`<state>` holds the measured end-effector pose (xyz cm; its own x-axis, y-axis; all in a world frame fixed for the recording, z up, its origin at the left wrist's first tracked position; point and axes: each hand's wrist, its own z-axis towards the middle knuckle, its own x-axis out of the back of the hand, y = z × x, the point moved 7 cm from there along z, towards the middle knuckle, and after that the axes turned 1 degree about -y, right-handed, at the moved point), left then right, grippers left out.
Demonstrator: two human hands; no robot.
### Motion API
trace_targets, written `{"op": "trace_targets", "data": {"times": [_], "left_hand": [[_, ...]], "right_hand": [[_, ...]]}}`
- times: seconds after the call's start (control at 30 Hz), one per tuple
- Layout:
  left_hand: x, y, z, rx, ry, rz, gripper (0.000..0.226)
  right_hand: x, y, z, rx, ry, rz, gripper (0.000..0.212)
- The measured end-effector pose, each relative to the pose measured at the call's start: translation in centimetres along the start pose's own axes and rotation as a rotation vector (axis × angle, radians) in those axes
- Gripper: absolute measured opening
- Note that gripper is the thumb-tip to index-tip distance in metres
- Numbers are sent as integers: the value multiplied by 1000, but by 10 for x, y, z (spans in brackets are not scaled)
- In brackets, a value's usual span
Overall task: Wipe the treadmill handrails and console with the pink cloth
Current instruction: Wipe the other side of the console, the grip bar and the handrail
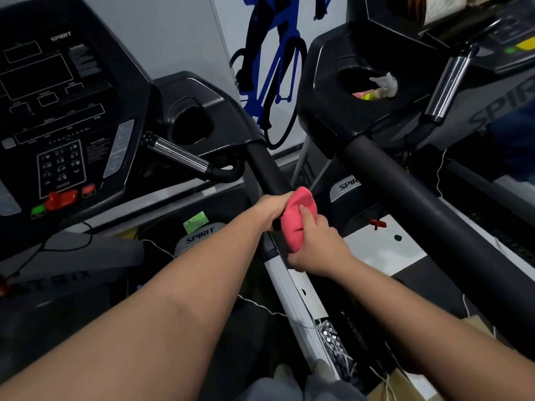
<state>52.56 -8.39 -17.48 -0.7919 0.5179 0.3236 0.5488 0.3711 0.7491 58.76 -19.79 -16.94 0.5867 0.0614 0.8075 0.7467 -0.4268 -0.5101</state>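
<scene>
The pink cloth (296, 219) is wrapped around the lower end of the black right handrail (265, 166) of the left treadmill. My right hand (317, 244) grips the cloth from the right, thumb pressed on its top. My left hand (273, 208) holds the same rail and the cloth's left edge, fingers curled round them. The treadmill's black console (58, 111) with keypad and red stop key fills the upper left. A chrome pulse grip (176, 154) sticks out between console and rail.
A second treadmill stands at the right, with a thick black handrail (428, 209) running diagonally and a cup holder (370, 85) with small items in it. Thin white cords and a green tag (196, 222) lie on the motor covers below. A cyclist graphic is on the wall.
</scene>
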Motion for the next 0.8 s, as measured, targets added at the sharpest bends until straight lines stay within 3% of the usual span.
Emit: {"op": "trace_targets", "data": {"times": [0.1,0.2,0.33,0.43,0.53,0.7,0.8], "left_hand": [[0,-1,0,-6,17,8,34],[-1,-2,0,-13,35,-14,34],[-1,-1,-4,-31,74,-11,31],[0,0,-8,-50,103,-13,30],[-2,-1,-9,-53,102,-35,26],[-2,-2,-8,-67,98,-44,24],[-1,0,-8,-78,116,-28,25]], "right_hand": [[5,15,4,-28,-130,241,110],[9,19,16,-117,-171,440,90],[5,13,10,-163,-20,291,85],[1,14,-4,-64,62,202,95],[-4,28,-12,20,-25,364,103],[-10,44,-1,-102,-275,639,82],[-3,31,4,-187,-154,475,90]]}}
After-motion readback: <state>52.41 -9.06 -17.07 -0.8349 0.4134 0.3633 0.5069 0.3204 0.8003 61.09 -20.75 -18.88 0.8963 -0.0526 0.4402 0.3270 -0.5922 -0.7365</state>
